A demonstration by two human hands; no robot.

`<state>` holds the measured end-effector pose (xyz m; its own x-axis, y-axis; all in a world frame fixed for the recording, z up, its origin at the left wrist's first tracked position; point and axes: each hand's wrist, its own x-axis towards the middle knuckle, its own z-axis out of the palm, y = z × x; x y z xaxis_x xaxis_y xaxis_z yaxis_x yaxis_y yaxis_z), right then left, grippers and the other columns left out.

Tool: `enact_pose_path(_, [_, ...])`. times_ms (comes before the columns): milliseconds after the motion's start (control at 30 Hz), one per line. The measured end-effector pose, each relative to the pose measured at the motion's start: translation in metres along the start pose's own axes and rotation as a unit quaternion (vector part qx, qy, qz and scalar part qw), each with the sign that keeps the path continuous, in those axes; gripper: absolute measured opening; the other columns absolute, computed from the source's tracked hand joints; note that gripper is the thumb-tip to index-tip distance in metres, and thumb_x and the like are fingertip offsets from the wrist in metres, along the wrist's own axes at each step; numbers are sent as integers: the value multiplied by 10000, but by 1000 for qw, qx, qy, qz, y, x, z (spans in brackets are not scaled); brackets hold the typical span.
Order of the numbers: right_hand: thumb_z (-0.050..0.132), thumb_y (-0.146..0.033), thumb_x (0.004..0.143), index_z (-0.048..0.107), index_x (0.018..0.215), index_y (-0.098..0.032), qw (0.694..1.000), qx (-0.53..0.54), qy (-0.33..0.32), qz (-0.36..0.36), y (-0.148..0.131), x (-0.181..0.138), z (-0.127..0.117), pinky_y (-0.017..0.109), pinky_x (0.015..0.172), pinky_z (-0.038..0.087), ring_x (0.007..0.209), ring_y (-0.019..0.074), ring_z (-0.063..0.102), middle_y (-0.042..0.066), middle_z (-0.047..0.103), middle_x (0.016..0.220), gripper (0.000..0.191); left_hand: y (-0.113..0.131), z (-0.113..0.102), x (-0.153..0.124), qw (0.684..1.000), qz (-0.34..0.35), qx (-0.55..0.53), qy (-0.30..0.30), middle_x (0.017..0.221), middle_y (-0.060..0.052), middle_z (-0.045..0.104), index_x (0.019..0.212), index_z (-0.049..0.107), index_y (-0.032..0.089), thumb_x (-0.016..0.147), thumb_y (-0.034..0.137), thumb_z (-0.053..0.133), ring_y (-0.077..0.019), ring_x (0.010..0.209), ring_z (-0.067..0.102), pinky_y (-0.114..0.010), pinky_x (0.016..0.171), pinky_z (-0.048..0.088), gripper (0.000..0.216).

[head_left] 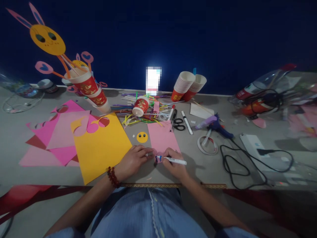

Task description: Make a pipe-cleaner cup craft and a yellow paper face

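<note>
My right hand (173, 162) is closed around a white marker (177, 161), its tip end pointing left. Under that end lies a small pink paper piece (158, 158) with dark blue colouring on it. From the left, my left hand (132, 162) grips the edge of this piece with its fingertips; part of it is hidden by the fingers. A pink paper sheet (163, 135) lies beneath and beyond both hands. Just above my left hand sits a small yellow paper face (142, 137) with two dark eyes.
Yellow paper (104, 152) and pink sheets lie left, below stacked cups bearing a bunny figure (47, 39). Behind are colourful pipe cleaners (121, 108), a red cup (141, 105), scissors (178, 125) and another marker (187, 122). At right are a tape roll (207, 145), glue gun (219, 127) and cables.
</note>
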<state>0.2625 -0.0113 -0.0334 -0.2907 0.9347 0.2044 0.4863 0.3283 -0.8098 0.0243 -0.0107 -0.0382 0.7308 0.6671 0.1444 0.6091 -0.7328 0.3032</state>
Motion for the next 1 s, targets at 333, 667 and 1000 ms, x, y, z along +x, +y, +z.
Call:
enact_pose_path(333, [504, -238, 822, 492, 675, -239, 1000, -11, -10, -7, -1, -1, 0, 251, 558, 357, 510, 127, 494, -46, 554, 573, 147, 0, 0, 1, 1000, 4, -4, 6, 1407, -49, 584, 1292, 616, 244, 1014, 187, 463, -227, 1117, 536, -394, 935, 425, 323])
enact_pose_path(667, [501, -253, 833, 484, 675, -244, 1000, -21, -11, 4, 0, 0, 0, 255, 564, 368, 503, 131, 494, -50, 542, 553, 159, 0, 1, 0, 1000, 3, -1, 6, 1413, -49, 579, 1291, 614, 250, 1003, 173, 480, -230, 1126, 537, -400, 931, 425, 327])
enact_pose_path(1000, [504, -257, 841, 492, 681, -240, 1000, -11, -15, -3, -1, 0, 0, 249, 549, 357, 501, 128, 496, -48, 540, 562, 161, -1, 1, 0, 1000, 0, -6, 1, 1405, -61, 582, 1306, 608, 251, 1008, 190, 478, -224, 1134, 537, -401, 942, 427, 331])
